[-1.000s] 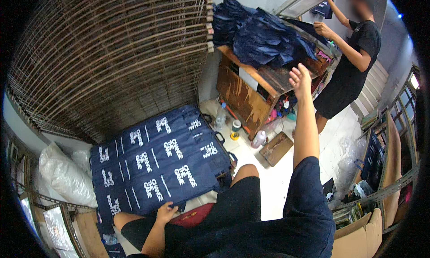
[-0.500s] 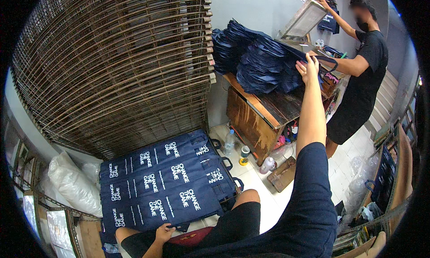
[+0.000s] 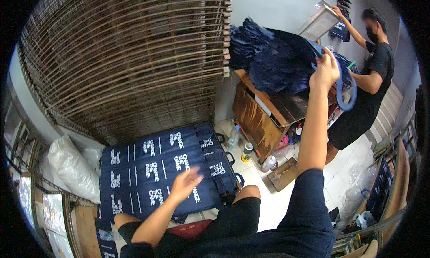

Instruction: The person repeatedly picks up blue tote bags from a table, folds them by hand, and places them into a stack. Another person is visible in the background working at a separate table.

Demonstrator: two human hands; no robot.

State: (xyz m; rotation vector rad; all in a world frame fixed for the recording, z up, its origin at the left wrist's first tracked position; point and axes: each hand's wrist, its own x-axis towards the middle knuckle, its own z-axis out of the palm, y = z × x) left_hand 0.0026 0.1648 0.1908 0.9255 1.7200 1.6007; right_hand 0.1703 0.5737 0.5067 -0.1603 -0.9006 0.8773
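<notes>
Up at the table on the right, my right hand (image 3: 325,72) is closed on a navy fabric bag (image 3: 309,44), its strap loop hanging beside my wrist. Behind it lies a thick pile of navy bags (image 3: 273,70). My left hand (image 3: 187,185), slightly blurred, is raised over several printed navy bags (image 3: 134,173) laid side by side in front of my knees. Its fingers are stretched out and hold nothing.
A tall wire drying rack (image 3: 125,61) stands behind the laid-out bags. A co-worker (image 3: 374,74) holds a screen-printing frame (image 3: 319,23) tilted up beside the wooden table (image 3: 257,117). Bottles (image 3: 234,138) and a wooden block (image 3: 283,175) stand on the floor.
My right hand has closed on a bag and drawn it from the co-worker's side toward me, its strap swinging. My left hand has lifted from the near edge of the laid-out bags and moved forward.
</notes>
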